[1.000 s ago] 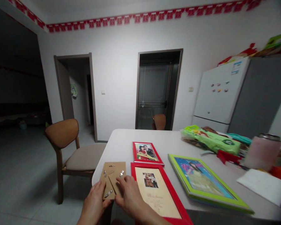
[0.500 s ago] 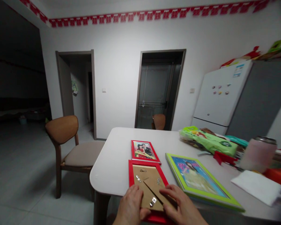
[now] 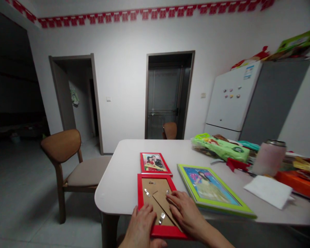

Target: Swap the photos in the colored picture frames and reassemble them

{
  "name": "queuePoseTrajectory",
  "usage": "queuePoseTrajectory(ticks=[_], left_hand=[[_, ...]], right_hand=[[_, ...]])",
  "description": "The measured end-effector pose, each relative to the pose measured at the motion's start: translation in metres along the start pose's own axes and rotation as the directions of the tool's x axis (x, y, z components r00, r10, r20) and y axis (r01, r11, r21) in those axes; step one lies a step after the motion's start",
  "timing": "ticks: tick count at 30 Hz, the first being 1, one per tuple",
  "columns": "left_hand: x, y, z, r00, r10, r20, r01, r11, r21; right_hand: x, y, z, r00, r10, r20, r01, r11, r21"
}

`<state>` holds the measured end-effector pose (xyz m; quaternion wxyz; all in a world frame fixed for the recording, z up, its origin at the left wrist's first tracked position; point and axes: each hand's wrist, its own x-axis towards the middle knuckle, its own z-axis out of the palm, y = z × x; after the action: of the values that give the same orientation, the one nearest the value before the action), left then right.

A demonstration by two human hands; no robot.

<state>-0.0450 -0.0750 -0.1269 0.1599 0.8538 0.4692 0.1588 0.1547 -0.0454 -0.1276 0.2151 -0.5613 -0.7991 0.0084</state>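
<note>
My left fingers (image 3: 149, 210) and right fingers (image 3: 173, 199) are lying loosely spread, visibly clasping nothing, over the backing (image 3: 153, 186) inside the nearer red frame (image 3: 140, 193); it's overhanging the desk (image 3: 122, 175), so they're probably steadying it.

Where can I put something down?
Left on the white table, between its edge and the near red rectangular frame; also between the far red photo frame and back edge. The right's crowded: green plastic packet, pink cylindrical bottle, white paper sheet.
</note>
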Motion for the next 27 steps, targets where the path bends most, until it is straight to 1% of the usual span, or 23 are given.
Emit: queuePoseTrajectory(ticks=[3, 6, 8, 12, 15, 17, 19, 21, 24, 27], left_hand=[[0.000, 0.000, 0.001, 1.000, -0.023, -0.012, 0.023, 1.000, 0.010], [0.002, 0.000, 0.002, 0.998, -0.046, -0.044, 0.046, 0.999, 0.009], [0.002, -0.001, 0.004, 0.997, -0.058, -0.059, 0.059, 0.998, 0.006], [0.000, -0.002, 0.005, 0.995, -0.075, -0.067, 0.075, 0.997, -0.008], [-0.001, -0.002, 0.006, 0.995, -0.075, -0.069, 0.074, 0.997, -0.021], [-0.001, -0.002, 0.006, 0.995, -0.073, -0.075, 0.071, 0.997, -0.022], [-0.002, -0.002, 0.007, 0.994, -0.079, -0.078, 0.078, 0.997, -0.016], [-0.002, -0.001, 0.007, 0.993, -0.093, -0.070, 0.093, 0.996, -0.008], [-0.002, 0.001, 0.005, 0.993, -0.105, -0.061, 0.105, 0.994, -0.013], [-0.001, 0.003, 0.002, 0.992, -0.100, -0.074, 0.098, 0.995, -0.031]], right_hand=[[0.014, 0.001, 0.002, 1.000, 0.027, 0.001, -0.027, 0.993, -0.118], [0.023, 0.002, 0.005, 0.999, 0.053, 0.002, -0.051, 0.982, -0.180], [0.024, 0.003, 0.004, 0.998, 0.062, 0.006, -0.060, 0.983, -0.173], [0.018, 0.003, -0.001, 0.999, 0.040, 0.028, -0.037, 0.995, -0.097], [0.008, -0.005, -0.006, 0.999, -0.025, 0.035, 0.026, 0.999, -0.038], [-0.001, -0.015, -0.009, 0.992, -0.113, 0.055, 0.112, 0.993, 0.031], [-0.008, -0.026, -0.012, 0.972, -0.216, 0.095, 0.206, 0.973, 0.105], [-0.014, -0.036, -0.017, 0.951, -0.278, 0.134, 0.259, 0.955, 0.145], [-0.018, -0.042, -0.023, 0.940, -0.298, 0.166, 0.274, 0.949, 0.153], [-0.020, -0.042, -0.029, 0.932, -0.310, 0.186, 0.283, 0.946, 0.158]])
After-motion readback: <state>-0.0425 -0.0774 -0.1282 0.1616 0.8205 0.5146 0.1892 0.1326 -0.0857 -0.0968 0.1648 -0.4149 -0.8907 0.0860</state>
